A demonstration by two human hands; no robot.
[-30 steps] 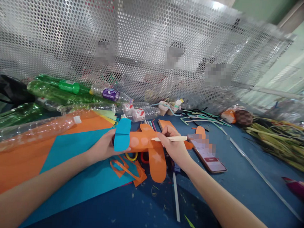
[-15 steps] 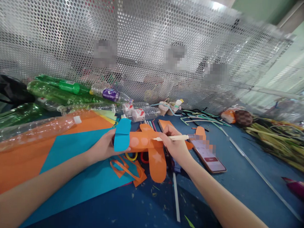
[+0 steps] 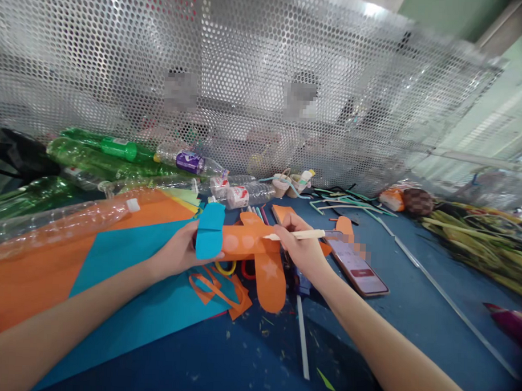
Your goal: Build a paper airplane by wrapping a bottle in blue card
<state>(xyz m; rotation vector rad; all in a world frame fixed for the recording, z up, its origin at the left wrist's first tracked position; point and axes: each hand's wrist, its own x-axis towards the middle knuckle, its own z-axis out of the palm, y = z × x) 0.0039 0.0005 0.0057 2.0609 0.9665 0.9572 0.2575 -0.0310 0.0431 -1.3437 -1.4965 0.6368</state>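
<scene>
The orange paper plane [image 3: 259, 249] is up in front of the person, over the blue surface [image 3: 242, 360]. The left hand [image 3: 177, 252] is curled around the plane's end, at the blue paper band [image 3: 210, 233]. Most of its fingers are hidden by the band, so I can't tell how tight they squeeze. The right hand [image 3: 299, 251] pinches a cream pen [image 3: 304, 236] over the plane's body. The pen's tip points at the body, next to pale round spots, but I can't tell if it touches. This hand covers much of the plane's tail end, and only a bit of orange pokes out past it. The near wing has pale stars; the far wing is partly hidden behind the body.

Under the plane, a yellow ring [image 3: 226, 268] and a red ring [image 3: 248, 270] peek out. They look like scissor handles, but the rest is covered. Right of the plane lies a phone [image 3: 361, 272], its screen partly blurred out. Left of the plane, the left arm crosses a big blue sheet [image 3: 124, 305] and hides part of it. Far behind the plane, people show only dimly through a metal screen full of holes [image 3: 244, 64].
</scene>
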